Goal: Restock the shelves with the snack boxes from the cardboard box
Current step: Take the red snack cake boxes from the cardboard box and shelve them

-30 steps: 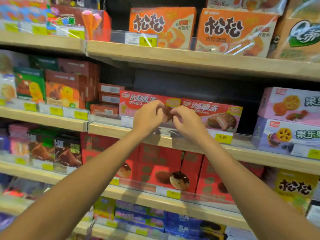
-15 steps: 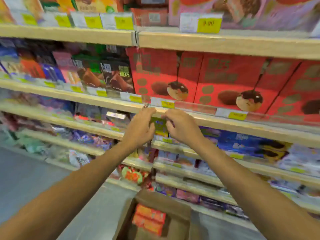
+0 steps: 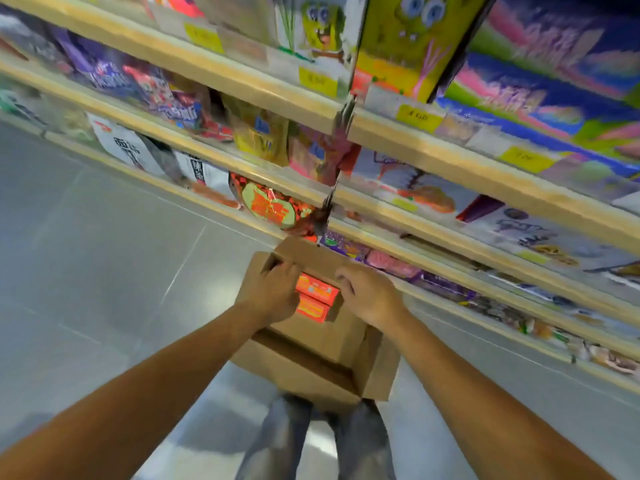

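Note:
An open cardboard box [image 3: 313, 370] stands on the floor at my feet, in front of the bottom shelf. Inside it lie red-orange snack boxes, one [image 3: 318, 289] on top and another [image 3: 311, 310] just below it. Both of my hands reach down into the carton. My left hand [image 3: 270, 294] curls its fingers at the left end of the top snack box. At the right end, my right hand [image 3: 369, 294] does the same. The box's ends are hidden under my fingers.
Wooden shelves [image 3: 415, 142] packed with snack bags and boxes run diagonally across the top and right, with yellow price tags [image 3: 317, 81] on their edges. Grey tiled floor [image 3: 104, 254] lies to the left. My legs [image 3: 360, 441] stand just behind the carton.
My view has swung from the middle shelves down to the floor. Both hands left the red boxes on the shelf and dropped into the cardboard box, closing on the top snack box.

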Tool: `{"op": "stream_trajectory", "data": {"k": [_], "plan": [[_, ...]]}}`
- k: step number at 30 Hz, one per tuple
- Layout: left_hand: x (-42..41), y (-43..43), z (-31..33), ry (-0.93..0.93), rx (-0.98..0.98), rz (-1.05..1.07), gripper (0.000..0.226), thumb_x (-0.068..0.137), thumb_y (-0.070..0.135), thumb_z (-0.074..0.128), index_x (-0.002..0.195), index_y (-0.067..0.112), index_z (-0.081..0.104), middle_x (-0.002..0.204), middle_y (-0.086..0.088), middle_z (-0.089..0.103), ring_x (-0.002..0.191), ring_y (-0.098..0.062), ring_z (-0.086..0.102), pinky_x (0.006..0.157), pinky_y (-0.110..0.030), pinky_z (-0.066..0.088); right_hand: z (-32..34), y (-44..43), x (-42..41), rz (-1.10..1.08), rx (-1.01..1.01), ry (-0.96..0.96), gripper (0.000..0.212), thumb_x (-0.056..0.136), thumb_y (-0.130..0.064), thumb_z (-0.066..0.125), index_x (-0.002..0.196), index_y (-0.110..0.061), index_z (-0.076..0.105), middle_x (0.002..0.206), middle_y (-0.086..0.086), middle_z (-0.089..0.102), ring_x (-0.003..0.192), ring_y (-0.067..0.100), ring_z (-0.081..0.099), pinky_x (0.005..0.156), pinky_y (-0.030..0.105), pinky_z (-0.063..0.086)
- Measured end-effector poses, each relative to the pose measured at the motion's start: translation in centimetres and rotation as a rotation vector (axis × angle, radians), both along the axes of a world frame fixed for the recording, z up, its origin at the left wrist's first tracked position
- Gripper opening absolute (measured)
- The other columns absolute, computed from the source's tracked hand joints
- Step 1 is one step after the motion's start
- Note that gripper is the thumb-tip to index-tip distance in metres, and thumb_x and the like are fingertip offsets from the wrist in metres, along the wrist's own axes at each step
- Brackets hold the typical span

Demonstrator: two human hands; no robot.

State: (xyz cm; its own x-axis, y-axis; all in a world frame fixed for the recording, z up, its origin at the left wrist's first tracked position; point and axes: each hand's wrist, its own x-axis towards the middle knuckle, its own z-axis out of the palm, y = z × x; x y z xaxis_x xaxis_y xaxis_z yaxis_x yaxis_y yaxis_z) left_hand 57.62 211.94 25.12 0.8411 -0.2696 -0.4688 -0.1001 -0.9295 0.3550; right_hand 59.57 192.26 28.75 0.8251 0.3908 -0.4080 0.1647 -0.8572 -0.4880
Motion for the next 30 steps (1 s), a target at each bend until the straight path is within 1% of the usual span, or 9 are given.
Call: {"op": "stream_trajectory", "data": {"k": [2,4,9,13,16,20,23,26,30], "plan": [[-0.9,0.5,-4.4,0.071,0.03,0.029,0.061,0.087,0.02,0.049,0.144,0.011,0.028,0.143,-0.01,0.038,0.125,-0.032,0.044,0.097,-0.043,0.042,-5.0,0.7,-0.4,0.015,-0.026,0.033,0.027,0.093,-0.014,0.043,0.113,-0.013,0.061,0.112,0.011,0.065,0.105,0.031,0.059,0.086,0.037,0.046],[-1.8,0.8,-8.0,0.082,0.077,0.032,0.063,0.087,0.023,0.049,0.144,0.011,0.026,0.142,-0.01,0.037,0.128,-0.031,0.041,0.1,-0.043,0.039,-8.8,1.1,-0.9,0.037,-0.065,0.078,0.031,0.093,-0.014,0.043,0.12,-0.013,0.059,0.113,0.013,0.065,0.106,0.032,0.06,0.084,0.035,0.045],[-4.4,1.0,-18.9,0.192,0.147,0.097,0.073,0.088,0.033,0.055,0.148,0.014,0.019,0.146,-0.008,0.034,0.132,-0.029,0.037,0.107,-0.041,0.03,-21.7,2.0,-3.9,0.06,-0.079,0.185,0.028,0.09,-0.014,0.045,0.115,-0.021,0.056,0.113,0.009,0.062,0.104,0.033,0.058,0.08,0.038,0.047],[-5.3,0.9,-26.2,0.197,0.197,0.072,0.075,0.088,0.033,0.056,0.149,0.014,0.017,0.148,-0.008,0.03,0.133,-0.029,0.035,0.107,-0.042,0.032,-30.5,2.9,-5.3,0.066,-0.083,0.281,0.049,0.089,-0.018,0.046,0.136,-0.03,0.04,0.129,0.003,0.053,0.114,0.031,0.054,0.085,0.046,0.051],[-5.0,0.6,-32.4,0.201,0.216,-0.026,0.079,0.088,0.032,0.058,0.149,0.015,0.011,0.154,-0.005,0.019,0.139,-0.026,0.026,0.11,-0.04,0.027,-37.6,3.3,-5.6,0.042,-0.149,0.287,0.046,0.089,-0.017,0.051,0.134,-0.017,0.044,0.132,0.006,0.048,0.124,0.029,0.045,0.096,0.042,0.045],[-4.0,0.1,-39.4,0.195,0.261,-0.168,0.09,0.085,0.032,0.063,0.15,0.013,0.004,0.156,-0.006,0.01,0.143,-0.027,0.015,0.115,-0.044,0.019,-45.1,3.3,-5.7,-0.024,-0.185,0.194,0.043,0.085,-0.022,0.059,0.125,-0.009,0.048,0.128,0.01,0.044,0.125,0.028,0.039,0.097,0.039,0.041],[-3.8,-0.1,-45.0,0.141,0.313,-0.216,0.093,0.078,0.035,0.069,0.148,0.011,0.014,0.153,-0.008,0.021,0.138,-0.029,0.025,0.113,-0.045,0.022,-49.5,3.5,-5.7,-0.042,-0.202,0.173,0.047,0.083,-0.025,0.063,0.122,-0.004,0.048,0.129,0.013,0.041,0.127,0.03,0.035,0.1,0.04,0.038],[-4.0,-0.1,-48.3,-0.071,0.333,-0.246,0.082,0.057,0.032,0.077,0.129,0.01,0.045,0.132,-0.008,0.05,0.111,-0.029,0.054,0.098,-0.043,0.043,-51.8,3.7,-6.1,-0.06,-0.203,0.048,0.047,0.075,-0.027,0.07,0.112,-0.003,0.052,0.12,0.017,0.047,0.116,0.035,0.043,0.09,0.043,0.045],[-3.7,-0.3,-50.2,-0.222,0.334,-0.308,0.052,0.068,0.027,0.066,0.115,0.01,0.05,0.115,-0.007,0.058,0.092,-0.026,0.058,0.085,-0.036,0.048,-53.2,3.9,-6.8,-0.091,-0.204,-0.11,0.057,0.061,-0.038,0.081,0.098,-0.004,0.055,0.102,0.016,0.057,0.092,0.032,0.054,0.072,0.039,0.047]]}}
